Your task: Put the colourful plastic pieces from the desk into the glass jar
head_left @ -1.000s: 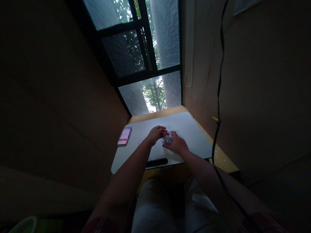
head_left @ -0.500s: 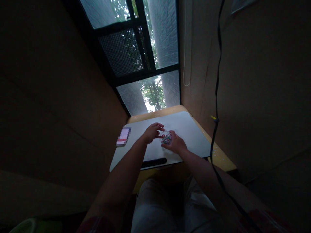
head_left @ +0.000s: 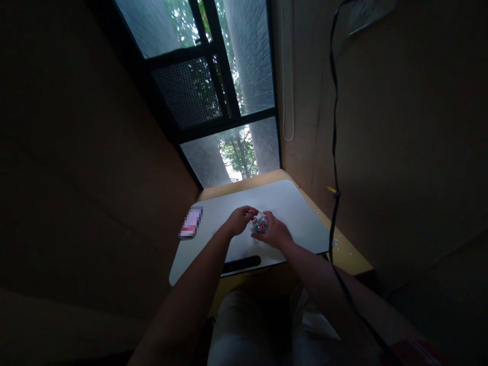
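A small clear container (head_left: 260,224) with colourful little pieces inside is above the white board (head_left: 299,216). My right hand (head_left: 277,232) curls round its right side and holds it. At the container's upper left, my left hand (head_left: 238,221) has its fingers drawn together in a pinch close to the rim. Whatever sits between those fingertips is too small and dark to make out. The pieces in the container cannot be told apart at this size.
A phone-like device (head_left: 191,222), its screen blurred, lies at the board's left edge. A black strip (head_left: 242,264) runs along the near edge. Small pale specks (head_left: 345,247) dot the wooden table (head_left: 358,263). A black cord (head_left: 334,152) hangs on the right, crossing before my right arm.
My left hand's fingers, spread over the container before, have closed together at its rim. The right hand keeps its hold on the container. The view has shifted slightly.
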Available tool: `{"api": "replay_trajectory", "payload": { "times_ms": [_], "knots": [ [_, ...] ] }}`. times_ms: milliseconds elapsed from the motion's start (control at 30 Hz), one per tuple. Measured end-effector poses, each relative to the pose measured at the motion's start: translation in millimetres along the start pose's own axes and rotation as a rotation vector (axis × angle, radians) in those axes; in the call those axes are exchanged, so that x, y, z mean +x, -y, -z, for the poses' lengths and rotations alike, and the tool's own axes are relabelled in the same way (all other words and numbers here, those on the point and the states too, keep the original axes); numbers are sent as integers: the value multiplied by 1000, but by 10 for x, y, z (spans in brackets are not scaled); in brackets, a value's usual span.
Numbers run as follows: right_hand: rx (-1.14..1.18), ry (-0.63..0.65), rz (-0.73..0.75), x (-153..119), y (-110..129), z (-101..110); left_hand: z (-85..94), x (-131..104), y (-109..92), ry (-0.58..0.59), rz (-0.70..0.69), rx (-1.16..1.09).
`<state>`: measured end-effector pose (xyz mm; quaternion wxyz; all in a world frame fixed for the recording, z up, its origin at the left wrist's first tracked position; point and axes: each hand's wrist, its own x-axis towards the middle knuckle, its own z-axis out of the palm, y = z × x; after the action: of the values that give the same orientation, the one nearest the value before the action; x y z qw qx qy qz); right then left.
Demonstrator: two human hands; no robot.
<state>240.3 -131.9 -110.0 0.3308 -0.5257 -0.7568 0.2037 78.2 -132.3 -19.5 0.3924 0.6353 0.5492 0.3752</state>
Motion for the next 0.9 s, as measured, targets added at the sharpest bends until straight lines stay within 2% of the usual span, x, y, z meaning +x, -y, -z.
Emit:
{"api": "replay_trajectory", "payload": {
  "times_ms": [367,633,900],
  "knots": [
    [-3,0,0,-2,30,20,29,-59,20,-21,1,289],
    [-11,5,-21,-9,75,50,-28,-59,13,-125,-138,557],
    [-29,1,-2,-1,73,52,-95,1,50,-82,-244,505]
  ]
}}
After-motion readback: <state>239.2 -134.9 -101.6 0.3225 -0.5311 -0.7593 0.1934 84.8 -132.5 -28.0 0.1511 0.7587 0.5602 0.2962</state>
